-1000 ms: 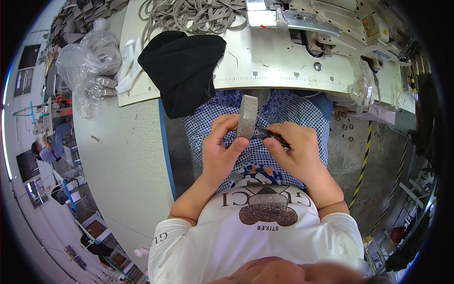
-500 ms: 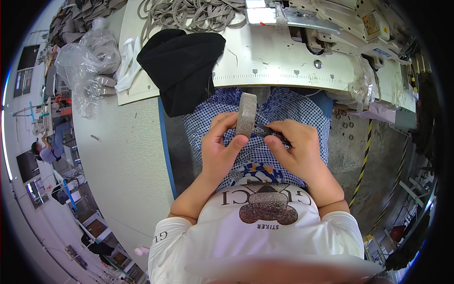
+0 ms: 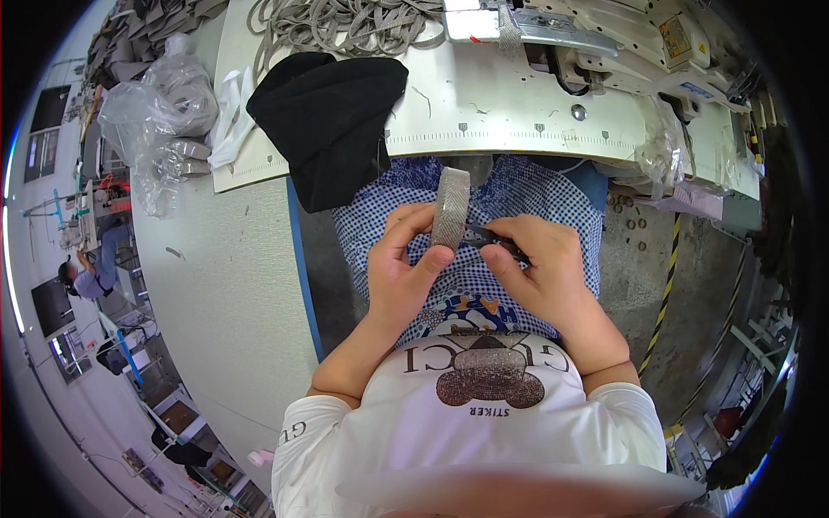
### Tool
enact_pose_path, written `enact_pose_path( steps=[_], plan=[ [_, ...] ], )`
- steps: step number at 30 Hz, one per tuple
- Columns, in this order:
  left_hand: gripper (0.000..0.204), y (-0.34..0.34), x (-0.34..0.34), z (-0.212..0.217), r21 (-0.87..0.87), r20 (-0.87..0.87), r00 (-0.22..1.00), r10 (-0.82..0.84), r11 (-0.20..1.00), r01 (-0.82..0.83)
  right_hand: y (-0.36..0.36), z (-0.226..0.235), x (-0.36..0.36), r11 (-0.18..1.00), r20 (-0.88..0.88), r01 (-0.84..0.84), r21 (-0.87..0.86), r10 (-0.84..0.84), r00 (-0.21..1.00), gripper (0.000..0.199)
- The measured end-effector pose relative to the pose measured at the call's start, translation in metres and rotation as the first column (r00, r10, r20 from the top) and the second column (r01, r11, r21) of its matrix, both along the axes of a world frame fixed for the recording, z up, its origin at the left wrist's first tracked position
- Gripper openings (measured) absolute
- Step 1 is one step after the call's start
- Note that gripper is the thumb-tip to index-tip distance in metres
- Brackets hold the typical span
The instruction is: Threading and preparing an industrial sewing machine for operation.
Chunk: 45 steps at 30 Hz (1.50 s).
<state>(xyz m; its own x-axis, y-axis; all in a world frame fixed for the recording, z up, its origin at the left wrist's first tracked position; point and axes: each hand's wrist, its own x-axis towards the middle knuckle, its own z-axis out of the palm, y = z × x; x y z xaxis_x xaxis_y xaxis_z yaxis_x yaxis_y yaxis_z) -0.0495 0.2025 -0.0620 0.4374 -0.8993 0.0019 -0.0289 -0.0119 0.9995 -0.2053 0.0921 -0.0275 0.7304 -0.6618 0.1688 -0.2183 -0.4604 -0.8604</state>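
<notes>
A flat ring-shaped roll of grey herringbone tape [image 3: 450, 209] stands on edge above my lap. The fingers and thumb of my left hand [image 3: 406, 255] are closed around its lower part. Just to its right, my right hand [image 3: 542, 263] grips small dark thread snips [image 3: 509, 245]. Their blades point left toward the roll, with a gap showing between them. Whether the tips touch the tape I cannot make out. Under both hands lies a blue-and-white checked apron [image 3: 389, 207].
A white worktable [image 3: 509, 142] with a ruled edge stands ahead, bearing a black cloth [image 3: 328, 121], a tangle of grey tape [image 3: 363, 26] and a sewing machine [image 3: 639, 43]. Clear plastic bags [image 3: 164, 104] lie on the left table [image 3: 224, 276]. A distant person [image 3: 86, 281] sits far left.
The snips' blades have spread apart beside the roll. My hands and the roll stay in almost the same place. The table has shifted very slightly in the view.
</notes>
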Motion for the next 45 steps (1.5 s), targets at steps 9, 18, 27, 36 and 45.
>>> enact_pose_path(
  steps=[9, 18, 27, 36, 45],
  plan=[
    [0.055, 0.000, 0.005, 0.001, 0.060, 0.323, 0.945, -0.043, 0.998, 0.025, 0.000, -0.003, 0.003, 0.998, 0.036, 0.011, -0.055, -0.009, 0.999, 0.020],
    [0.058, -0.002, 0.004, 0.004, 0.049, 0.422, 0.904, -0.072, 0.997, 0.056, -0.002, -0.003, 0.007, 0.976, 0.038, -0.020, -0.216, 0.029, 0.999, 0.020],
    [0.057, -0.002, 0.003, 0.003, 0.107, 0.319, 0.940, -0.118, 0.990, 0.088, -0.001, -0.003, 0.006, 0.938, 0.027, -0.056, -0.343, 0.070, 0.997, 0.022],
    [0.055, -0.001, 0.001, -0.002, 0.065, 0.291, 0.955, -0.064, 0.997, 0.047, 0.006, -0.002, 0.009, 0.939, 0.029, -0.076, -0.336, 0.091, 0.995, 0.021],
    [0.056, 0.000, 0.001, -0.008, 0.016, 0.312, 0.949, -0.047, 0.999, 0.044, 0.001, -0.005, 0.010, 0.965, 0.082, -0.032, -0.259, 0.055, 0.995, 0.020]
  ],
)
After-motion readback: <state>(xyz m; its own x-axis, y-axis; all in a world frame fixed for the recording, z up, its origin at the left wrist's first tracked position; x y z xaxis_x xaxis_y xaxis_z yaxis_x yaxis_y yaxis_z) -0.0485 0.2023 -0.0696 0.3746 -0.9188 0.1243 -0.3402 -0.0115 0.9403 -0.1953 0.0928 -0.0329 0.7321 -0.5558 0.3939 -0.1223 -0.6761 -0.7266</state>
